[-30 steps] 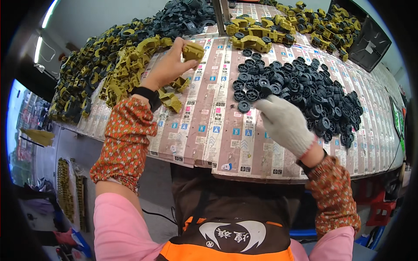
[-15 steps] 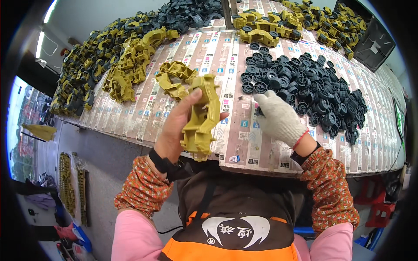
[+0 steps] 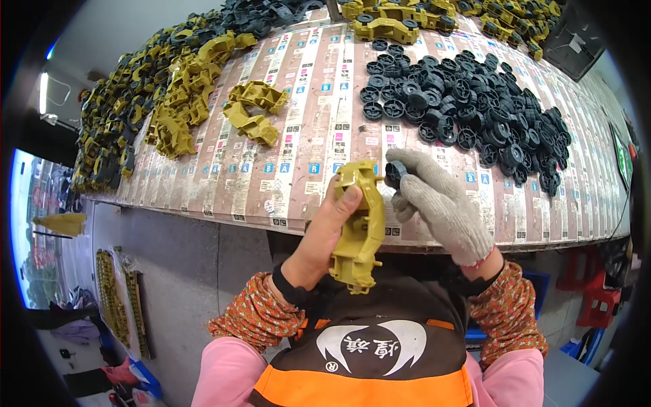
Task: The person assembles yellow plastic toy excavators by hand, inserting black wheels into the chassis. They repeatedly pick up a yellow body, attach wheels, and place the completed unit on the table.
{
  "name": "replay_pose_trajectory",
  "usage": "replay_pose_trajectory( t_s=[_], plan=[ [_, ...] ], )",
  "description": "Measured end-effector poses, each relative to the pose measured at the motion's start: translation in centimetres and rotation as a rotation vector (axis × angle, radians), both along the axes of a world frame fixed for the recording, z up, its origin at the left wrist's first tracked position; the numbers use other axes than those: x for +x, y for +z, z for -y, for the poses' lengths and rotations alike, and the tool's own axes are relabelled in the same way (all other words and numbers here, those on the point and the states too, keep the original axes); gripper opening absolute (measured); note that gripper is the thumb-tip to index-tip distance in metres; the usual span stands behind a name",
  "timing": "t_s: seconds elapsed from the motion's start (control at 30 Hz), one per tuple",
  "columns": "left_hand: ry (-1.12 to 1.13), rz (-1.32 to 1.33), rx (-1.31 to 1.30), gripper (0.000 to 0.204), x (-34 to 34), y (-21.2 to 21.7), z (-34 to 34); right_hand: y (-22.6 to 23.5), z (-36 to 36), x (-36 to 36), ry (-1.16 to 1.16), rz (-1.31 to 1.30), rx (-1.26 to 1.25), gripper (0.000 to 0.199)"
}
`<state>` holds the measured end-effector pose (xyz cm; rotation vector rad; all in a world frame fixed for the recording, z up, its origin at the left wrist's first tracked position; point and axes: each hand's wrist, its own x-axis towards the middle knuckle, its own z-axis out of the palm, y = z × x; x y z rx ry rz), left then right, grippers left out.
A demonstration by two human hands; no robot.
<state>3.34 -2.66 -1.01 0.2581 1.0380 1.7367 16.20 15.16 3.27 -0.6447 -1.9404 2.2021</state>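
Note:
Bare and closed, my left hand (image 3: pixel 325 227) grips a yellow plastic toy car body (image 3: pixel 366 210) upright, just beyond the table's near edge. My right hand (image 3: pixel 444 207), in a white knit glove, pinches a small black toy wheel (image 3: pixel 395 173). The wheel is beside the upper end of the car body, close to a peg that sticks out of its side; whether they touch I cannot tell. A big heap of loose black wheels (image 3: pixel 468 112) spreads over the table beyond my right hand. Two bare yellow car bodies (image 3: pixel 254 112) lie farther left.
The table (image 3: pixel 298 163) is covered with printed sheets. A long pile of yellow bodies with black wheels (image 3: pixel 119 129) lines its left side. More wheeled bodies (image 3: pixel 386 24) lie at the back. A black bin (image 3: pixel 573 44) stands back right; a red stool (image 3: pixel 597 292) is below.
My right hand has come back from the wheel heap with a wheel in its fingers. My left hand has moved right and lower with the car body, bringing the two hands close together.

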Motion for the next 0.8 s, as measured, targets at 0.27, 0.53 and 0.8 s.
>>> replay_pose_trajectory(
  t_s=[0.27,0.53,0.8],
  plan=[
    [0.007,-0.258,0.044,0.060,2.6,-0.7,-1.0,-2.3,1.8,1.9,-0.151,-0.106,0.226,0.041],
    [-0.077,-0.806,0.015,0.077,3.1,-1.8,-1.6,-3.2,3.0,3.9,-0.200,-0.090,0.673,0.041],
    [-0.269,-0.890,0.052,0.077,3.8,-1.3,-2.8,-1.0,2.4,6.2,-0.201,-0.011,0.895,0.047]
  ],
)
